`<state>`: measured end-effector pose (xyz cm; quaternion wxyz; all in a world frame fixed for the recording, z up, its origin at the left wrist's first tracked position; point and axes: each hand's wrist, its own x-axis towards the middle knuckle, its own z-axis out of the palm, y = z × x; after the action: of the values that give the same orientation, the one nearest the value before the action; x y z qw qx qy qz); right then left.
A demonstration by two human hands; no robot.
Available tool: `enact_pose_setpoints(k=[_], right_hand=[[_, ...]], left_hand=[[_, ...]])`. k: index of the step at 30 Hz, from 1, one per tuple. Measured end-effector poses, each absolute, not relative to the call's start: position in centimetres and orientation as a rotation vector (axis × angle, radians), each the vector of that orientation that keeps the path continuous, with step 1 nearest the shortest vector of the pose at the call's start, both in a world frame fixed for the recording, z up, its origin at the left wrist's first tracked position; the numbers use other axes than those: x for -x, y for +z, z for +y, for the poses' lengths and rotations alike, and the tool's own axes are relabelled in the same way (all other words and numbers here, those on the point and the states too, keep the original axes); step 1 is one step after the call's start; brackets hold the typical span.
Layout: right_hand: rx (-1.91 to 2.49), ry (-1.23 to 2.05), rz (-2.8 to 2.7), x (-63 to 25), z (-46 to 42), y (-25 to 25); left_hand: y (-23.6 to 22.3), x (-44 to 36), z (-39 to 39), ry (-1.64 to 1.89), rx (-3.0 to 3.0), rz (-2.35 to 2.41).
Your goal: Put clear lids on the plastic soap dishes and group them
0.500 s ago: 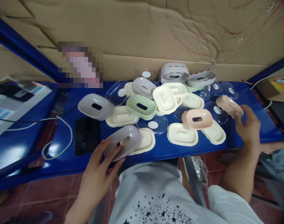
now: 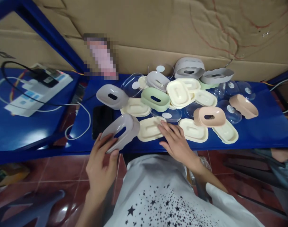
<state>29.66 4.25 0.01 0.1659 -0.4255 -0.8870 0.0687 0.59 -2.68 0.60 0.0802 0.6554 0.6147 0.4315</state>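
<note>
My left hand grips a grey oval plastic shell with a slot in it, tilted up at the front edge of the blue table. My right hand lies flat with fingers stretched, its fingertips on a cream oval tray beside the grey shell. Behind them spreads a heap of oval parts: a green shell, a pink shell, cream trays, another grey shell and clear lids.
A black phone lies left of the heap with a white cable looping by it. A white device with wires sits on the blue surface at left. Cardboard forms the back wall. Red tiled floor lies below.
My right hand let go of the pink shell at the far right and came left onto the cream tray. The left hand tilted the grey shell further up. The view shifted left.
</note>
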Motion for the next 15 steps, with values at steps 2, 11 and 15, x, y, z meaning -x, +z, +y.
enact_pose_setpoints(k=[2, 11, 15], right_hand=[[1.202, 0.225, -2.518, -29.6, 4.0, -0.1], [1.01, 0.439, -2.107, -31.4, 2.3, -0.7], [1.06, 0.387, -2.216, -31.7, 2.3, -0.6]], left_hand=[[0.2, -0.7, -2.4, 1.269, -2.039, 1.768], [-1.2, -2.6, -0.6, 1.092, -2.337, 1.485], [-1.4, -2.9, -1.2, 1.036, -2.391, 1.503]])
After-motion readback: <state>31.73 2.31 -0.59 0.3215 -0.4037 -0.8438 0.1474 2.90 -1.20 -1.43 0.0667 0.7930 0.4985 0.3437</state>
